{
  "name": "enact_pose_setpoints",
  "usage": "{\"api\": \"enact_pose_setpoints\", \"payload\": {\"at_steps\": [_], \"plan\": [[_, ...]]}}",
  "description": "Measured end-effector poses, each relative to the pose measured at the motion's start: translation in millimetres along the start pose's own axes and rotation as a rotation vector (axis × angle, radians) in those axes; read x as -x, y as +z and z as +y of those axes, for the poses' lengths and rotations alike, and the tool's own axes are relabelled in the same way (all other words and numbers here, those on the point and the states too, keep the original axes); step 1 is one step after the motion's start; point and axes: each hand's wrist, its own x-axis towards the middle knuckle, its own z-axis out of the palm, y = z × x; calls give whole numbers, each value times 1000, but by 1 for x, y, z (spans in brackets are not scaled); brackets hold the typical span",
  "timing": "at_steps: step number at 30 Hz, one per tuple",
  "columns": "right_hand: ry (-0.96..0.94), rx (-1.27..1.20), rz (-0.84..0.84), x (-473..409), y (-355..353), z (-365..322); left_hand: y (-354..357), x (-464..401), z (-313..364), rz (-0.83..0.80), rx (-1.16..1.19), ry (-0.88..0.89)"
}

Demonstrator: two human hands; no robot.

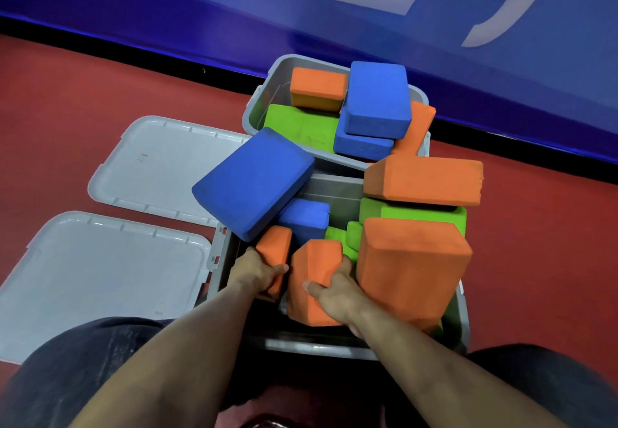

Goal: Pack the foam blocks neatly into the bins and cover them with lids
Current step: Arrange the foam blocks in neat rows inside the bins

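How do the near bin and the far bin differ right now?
The near bin has both hands in it: left hand and right hand each grip an orange block. The far bin is untouched. A blue block leans over the near bin's rim; the far bin's blocks pile above its rim. Both are grey and lidless.

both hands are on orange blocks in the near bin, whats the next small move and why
Probably lay the two gripped blocks flat. The left hand holds a small orange block and the right hand a larger orange block, both standing on end in the near bin. Blocks there are jumbled above the rim, so a lid would not close.
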Motion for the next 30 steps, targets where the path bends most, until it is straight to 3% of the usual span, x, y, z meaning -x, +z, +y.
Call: {"api": "enact_pose_setpoints", "payload": {"at_steps": [12,17,30], "plan": [[35,1,5,-18,20,-2,3,20,-30,-39,-68,-81],[31,5,9,-19,32,-6,6,23,-36,-62,-128,-40],[15,-87,1,-45,42,-13,2,8,-40,-90,-46,-41]]}}
